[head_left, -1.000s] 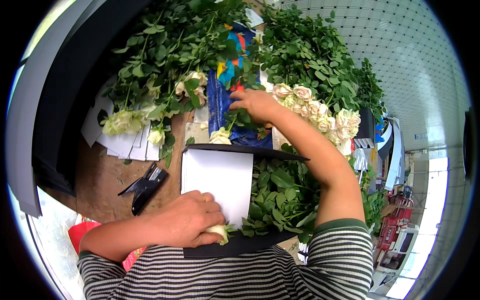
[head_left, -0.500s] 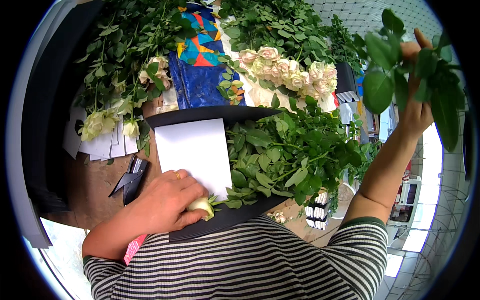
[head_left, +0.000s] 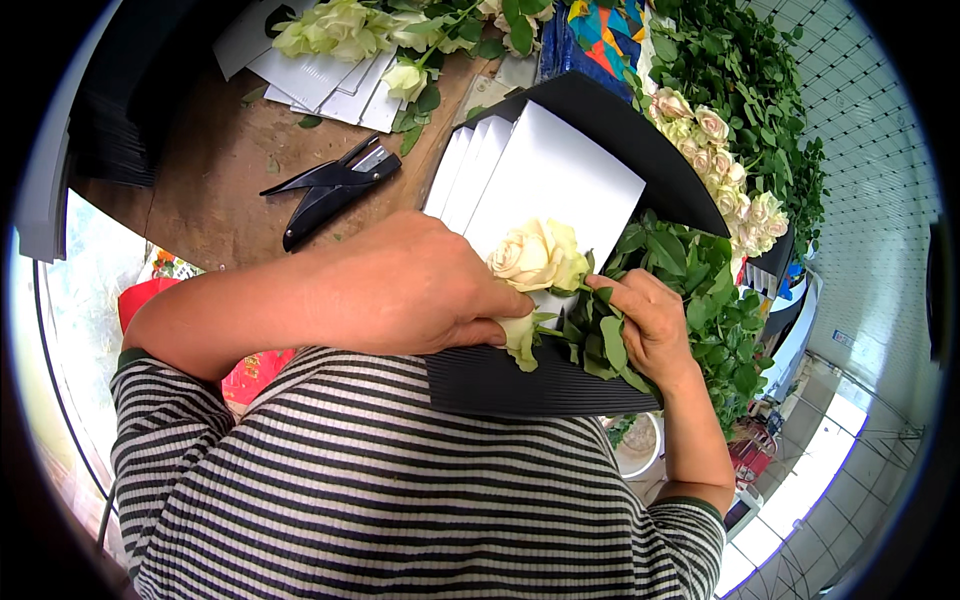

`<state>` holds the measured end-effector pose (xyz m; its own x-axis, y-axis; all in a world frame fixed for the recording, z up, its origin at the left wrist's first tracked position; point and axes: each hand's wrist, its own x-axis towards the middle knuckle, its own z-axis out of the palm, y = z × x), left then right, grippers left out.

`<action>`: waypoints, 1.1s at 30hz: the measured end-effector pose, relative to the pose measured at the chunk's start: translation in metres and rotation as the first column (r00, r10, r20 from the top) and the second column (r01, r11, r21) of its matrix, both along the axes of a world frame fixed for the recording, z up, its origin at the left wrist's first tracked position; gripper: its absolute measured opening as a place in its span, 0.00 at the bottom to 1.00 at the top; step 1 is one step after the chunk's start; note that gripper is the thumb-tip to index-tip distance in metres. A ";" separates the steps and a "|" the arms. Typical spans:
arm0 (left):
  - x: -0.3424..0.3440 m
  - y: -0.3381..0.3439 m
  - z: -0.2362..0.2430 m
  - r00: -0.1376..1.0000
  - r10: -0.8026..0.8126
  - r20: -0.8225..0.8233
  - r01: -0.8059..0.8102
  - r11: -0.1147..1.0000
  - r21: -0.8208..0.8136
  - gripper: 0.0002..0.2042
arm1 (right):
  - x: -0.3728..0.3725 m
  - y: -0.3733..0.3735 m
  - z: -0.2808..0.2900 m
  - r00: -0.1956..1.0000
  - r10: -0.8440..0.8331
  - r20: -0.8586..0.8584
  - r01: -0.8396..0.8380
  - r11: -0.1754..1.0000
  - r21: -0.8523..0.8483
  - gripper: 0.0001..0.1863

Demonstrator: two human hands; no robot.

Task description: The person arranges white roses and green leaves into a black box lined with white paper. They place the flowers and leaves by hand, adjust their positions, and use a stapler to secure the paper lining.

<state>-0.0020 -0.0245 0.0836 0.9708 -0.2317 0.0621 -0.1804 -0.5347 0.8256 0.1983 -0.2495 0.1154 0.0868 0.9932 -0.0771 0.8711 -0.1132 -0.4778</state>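
My left hand [head_left: 430, 285] has its thumb and forefinger closed on a pale cream rose [head_left: 522, 340] at the near side of a black corrugated wrapper [head_left: 540, 385]. Just above it, my right hand [head_left: 650, 325] pinches the stem of another cream rose [head_left: 535, 252], right below the bloom. That bloom lies over white sheets [head_left: 565, 165] inside the wrapper, beside the left fingertips. Green rose leaves [head_left: 605, 340] spread under the right hand. More leafy stems [head_left: 710, 320] stick out past the wrapper's right end.
A black plier stapler [head_left: 335, 187] rests on the wooden table [head_left: 200, 190] at left. White cards [head_left: 330, 85] with pale roses [head_left: 335, 30] lie behind it. Pink-cream roses [head_left: 715, 150] fill the far right, near a patterned blue sheet [head_left: 605, 45]. A white bucket [head_left: 635, 445] stands below right.
My right hand has come down from the upper right to the wrapper with a leafy rose, whose bloom now lies above the first rose. The view has turned; my left hand still grips its rose.
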 end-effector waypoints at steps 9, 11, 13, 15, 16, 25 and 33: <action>0.022 0.009 0.012 0.856 0.327 0.400 -0.254 0.941 -0.225 0.25 | 0.001 0.001 0.003 0.994 0.062 0.088 -0.058 0.997 -0.045 0.24; 0.026 -0.001 0.013 0.884 0.281 0.373 -0.240 0.958 -0.155 0.29 | 0.003 0.003 0.001 0.992 0.071 0.101 -0.068 0.997 -0.031 0.24; 0.027 -0.006 0.007 0.947 0.206 0.247 -0.203 0.978 -0.037 0.32 | 0.002 0.003 0.000 0.992 0.065 0.106 -0.062 0.998 -0.023 0.25; 0.025 -0.007 0.007 0.972 0.163 0.170 -0.166 0.986 0.000 0.32 | 0.003 0.003 0.000 0.994 0.052 0.095 -0.049 0.998 -0.034 0.25; 0.024 -0.007 0.006 0.981 0.143 0.129 -0.146 0.989 0.016 0.32 | 0.005 0.002 -0.001 0.996 0.043 0.082 -0.039 0.998 -0.049 0.25; 0.013 -0.018 -0.019 0.921 0.267 0.284 -0.249 0.964 -0.098 0.34 | 0.010 0.031 0.051 0.982 -0.079 -0.173 0.058 0.991 -0.120 0.21; 0.019 -0.018 -0.032 0.791 0.461 0.403 -0.446 0.884 -0.136 0.51 | -0.008 0.050 0.017 0.949 -0.090 -0.302 0.040 0.985 -0.168 0.13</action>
